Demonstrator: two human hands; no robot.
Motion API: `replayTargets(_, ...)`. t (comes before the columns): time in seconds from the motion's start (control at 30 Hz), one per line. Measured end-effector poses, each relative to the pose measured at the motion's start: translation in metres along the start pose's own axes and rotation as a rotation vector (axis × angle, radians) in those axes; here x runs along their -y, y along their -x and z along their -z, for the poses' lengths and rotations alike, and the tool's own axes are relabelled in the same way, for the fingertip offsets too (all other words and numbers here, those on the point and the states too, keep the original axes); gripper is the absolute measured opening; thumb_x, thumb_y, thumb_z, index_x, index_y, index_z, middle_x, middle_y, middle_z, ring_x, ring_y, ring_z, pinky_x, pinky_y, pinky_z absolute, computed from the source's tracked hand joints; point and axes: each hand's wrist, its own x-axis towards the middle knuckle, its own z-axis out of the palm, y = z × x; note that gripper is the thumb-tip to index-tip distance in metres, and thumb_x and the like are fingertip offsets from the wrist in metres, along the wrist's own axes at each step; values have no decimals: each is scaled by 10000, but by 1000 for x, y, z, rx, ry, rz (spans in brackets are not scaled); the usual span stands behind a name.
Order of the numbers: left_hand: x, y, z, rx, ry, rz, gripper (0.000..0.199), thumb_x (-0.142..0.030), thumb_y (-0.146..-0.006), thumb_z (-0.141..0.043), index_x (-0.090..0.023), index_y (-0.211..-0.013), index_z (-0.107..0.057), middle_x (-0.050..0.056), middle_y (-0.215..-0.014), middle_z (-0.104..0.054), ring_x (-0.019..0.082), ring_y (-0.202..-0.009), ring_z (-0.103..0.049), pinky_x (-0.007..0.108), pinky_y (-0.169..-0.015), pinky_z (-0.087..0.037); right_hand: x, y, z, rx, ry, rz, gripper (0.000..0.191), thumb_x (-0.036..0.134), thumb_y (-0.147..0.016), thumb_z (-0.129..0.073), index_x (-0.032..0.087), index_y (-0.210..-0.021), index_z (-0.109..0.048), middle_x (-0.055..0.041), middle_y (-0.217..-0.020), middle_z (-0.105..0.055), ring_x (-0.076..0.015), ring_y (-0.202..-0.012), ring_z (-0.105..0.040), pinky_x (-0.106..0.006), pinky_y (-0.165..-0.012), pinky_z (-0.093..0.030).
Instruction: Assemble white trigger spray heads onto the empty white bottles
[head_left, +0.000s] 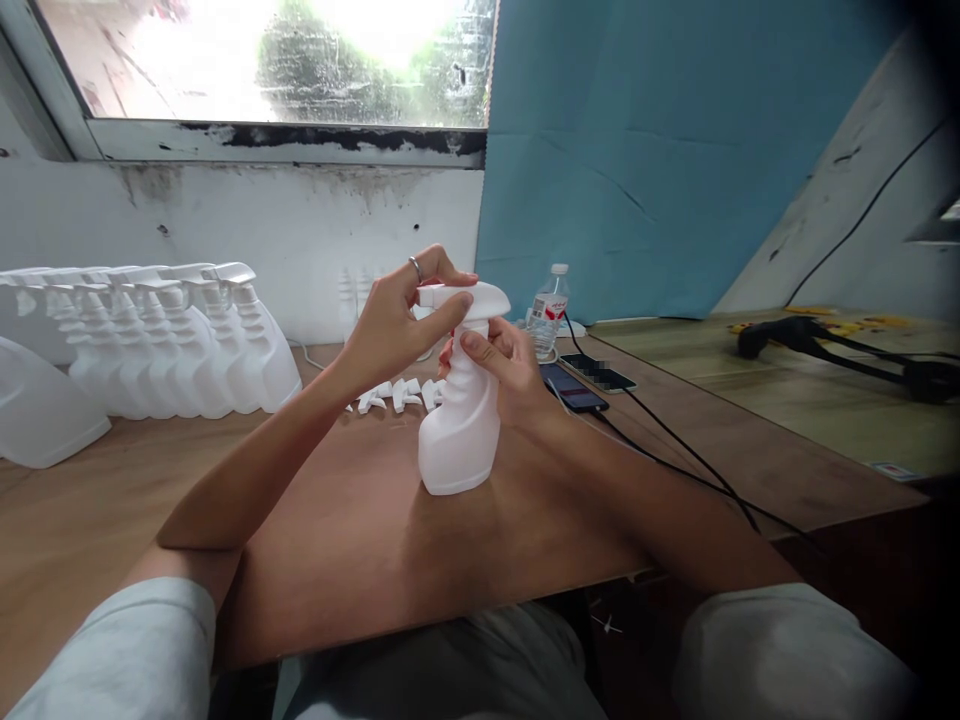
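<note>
A white plastic spray bottle (459,440) stands upright on the brown table in front of me, its white spray head (474,299) on top. My left hand (409,312), with a ring on one finger, grips the spray head from the left, thumb on its near side and fingers over the top. Around the bottle's neck, just below the head, my right hand (510,365) is closed, its thumb on the near side. Several small white trigger pieces (401,394) lie on the table behind the bottle, partly hidden by it.
Several white spray bottles (187,350) stand in a row at the left by the wall. A clear water bottle (547,310), two phones (576,388) and black cables (675,450) are at the right. The table's front edge (450,620) is close to my lap.
</note>
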Motion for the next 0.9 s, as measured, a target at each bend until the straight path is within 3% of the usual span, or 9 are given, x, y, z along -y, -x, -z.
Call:
replayTargets(0.1, 4, 1, -1, -7, 42, 27, 67, -265, -870, -596, -207, -902, -605, 31, -1020, -688, 205, -968, -652, 323, -734, -564, 6, -2, 4, 9, 4, -57, 343, 456, -765, -739, 199, -896, -554, -6, -769, -646, -147, -646, -647, -290, -581, -554)
replayTargets(0.27, 5, 0, -3, 70, 174, 69, 154, -336, -876, -632, -228, -985, -639, 34, -1073, -687, 173, -861, -675, 295, -672, -564, 20, -8, 20, 132, 58, -209, 335, 352, -681, -813, 168, -872, -608, -37, -769, -672, -197, -689, -684, -316, -601, -573)
replayTargets(0.47, 0, 1, -3, 153, 260, 102, 231, -397, -893, -609, -265, -1077, -653, 38, -1102, -672, 143, -736, -675, 271, -582, -552, 14, -6, 26, 161, -37, -294, 310, 298, -660, -781, 192, -871, -580, 8, -724, -638, -128, -582, -600, -242, -499, -512)
replayTargets(0.6, 1, 2, -3, 176, 277, 118, 270, -418, -902, -588, -260, -1114, -642, 39, -1021, -681, 155, -780, -678, 278, -648, -567, 16, -8, 28, 271, -105, -382, 343, 243, -644, -763, 201, -919, -562, -1, -785, -648, -148, -666, -627, -269, -571, -539)
replayTargets(0.67, 5, 6, -5, 172, 322, 127, 333, -440, -905, -574, -273, -1192, -596, 47, -1102, -659, 167, -858, -673, 288, -703, -572, 18, -9, 29, 316, -132, -400, 395, 226, -656, -747, 211, -1007, -566, -14, -857, -662, -159, -720, -642, -296, -626, -554)
replayTargets(0.8, 18, 29, -7, 109, 432, 184, 479, -457, -898, -577, -269, -1325, -472, 84, -1317, -534, 214, -1083, -602, 327, -845, -540, 18, -9, 26, 375, -105, -295, 240, 216, -719, -695, 168, -930, -591, -27, -783, -655, -147, -697, -615, -268, -623, -521)
replayTargets(0.9, 28, 56, -6, 205, 484, 328, 494, -446, -905, -574, -242, -1336, -447, 101, -1276, -548, 223, -1095, -591, 347, -890, -507, 16, -6, 23, 342, -59, -253, 176, 220, -751, -675, 161, -888, -582, -20, -743, -635, -146, -676, -604, -261, -603, -497)
